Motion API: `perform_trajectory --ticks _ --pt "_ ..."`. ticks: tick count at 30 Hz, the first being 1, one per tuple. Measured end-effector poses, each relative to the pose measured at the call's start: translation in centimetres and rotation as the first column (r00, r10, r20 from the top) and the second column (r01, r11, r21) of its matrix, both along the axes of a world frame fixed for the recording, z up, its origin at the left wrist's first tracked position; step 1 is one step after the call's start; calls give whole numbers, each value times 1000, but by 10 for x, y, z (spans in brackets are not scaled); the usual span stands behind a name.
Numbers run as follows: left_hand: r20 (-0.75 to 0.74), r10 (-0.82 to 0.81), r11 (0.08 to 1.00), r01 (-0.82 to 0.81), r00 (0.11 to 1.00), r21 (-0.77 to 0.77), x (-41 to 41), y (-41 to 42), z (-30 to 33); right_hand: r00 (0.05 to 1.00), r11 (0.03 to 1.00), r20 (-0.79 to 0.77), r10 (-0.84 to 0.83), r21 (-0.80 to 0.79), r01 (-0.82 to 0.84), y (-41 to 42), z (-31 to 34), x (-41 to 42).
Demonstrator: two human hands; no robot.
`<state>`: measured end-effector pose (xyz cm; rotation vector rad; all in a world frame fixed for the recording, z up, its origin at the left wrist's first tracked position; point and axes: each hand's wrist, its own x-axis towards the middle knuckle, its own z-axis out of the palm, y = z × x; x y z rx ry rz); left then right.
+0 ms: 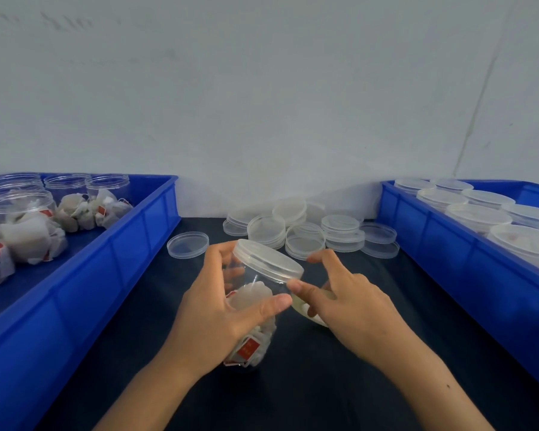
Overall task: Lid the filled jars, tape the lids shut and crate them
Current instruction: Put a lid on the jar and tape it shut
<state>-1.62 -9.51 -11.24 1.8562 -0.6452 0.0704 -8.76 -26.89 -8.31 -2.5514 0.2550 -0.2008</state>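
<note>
Jar (255, 309), lidded, tilted, at near centre above the surface (324, 384). Left hand (212, 315) grasps its body. Right hand (352, 309) pinches a tape roll (308, 309) at the lid (266, 259) rim. Advice: lay tape across the lid-jar seam, press flat.

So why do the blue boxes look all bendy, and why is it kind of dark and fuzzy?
Head view: the wide-angle lens bows the left blue crate and right blue crate outward; the light is dim, flat and bluish with hardly any shadows; the picture is slightly soft all over, and the lidded jar gripped by the left hand shows only faint glare.
</note>
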Motion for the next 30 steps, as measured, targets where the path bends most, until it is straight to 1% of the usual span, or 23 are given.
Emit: perform_trajectory --ticks 2,6,8,11,13,15,17,19,20,22,24,27,30 --pt "-1 24 1000 -24 1000 -8 -1 -3 2 999 999 -12 42 35 -42 4 0 -1" --pt "18 88 996 -87 996 -30 -2 -6 4 997 996 18 82 -48 -81 10 -1 1" --pt "15 100 994 -99 995 -39 0 -6 2 996 996 25 88 -38 -87 8 -3 3" --pt "32 110 993 -108 993 -54 1 -6 -1 986 983 3 165 76 -165 4 -3 2" --pt "38 121 989 -117 992 -90 2 -7 -4 973 953 -24 228 211 -218 0 -1 1" --pt "35 143 982 -137 989 -133 4 -6 -6 961 909 -119 250 371 -190 -2 3 -3" --pt "38 166 975 -158 985 -156 7 -3 -7 935 893 -241 259 428 -137 -1 7 -7" --pt "52 183 972 -173 982 -157 8 -1 -7 933 907 -257 253 399 -137 -1 8 -7" --pt "53 189 971 -178 981 -160 9 0 -7 944 928 -232 234 343 -145 -1 8 -7" --pt "42 196 968 -187 980 -170 12 2 -6 973 972 -147 181 181 -153 -2 8 -6" --pt "24 195 968 -189 980 -168 15 4 -4 989 990 -67 135 59 -131 -3 6 -6" --pt "-17 180 969 -180 984 -167 18 4 -4 996 996 -28 83 -36 -84 -5 4 -4" --pt "-73 127 973 -138 989 -185 18 3 -4 999 994 -11 42 -105 -43 -7 1 -2"
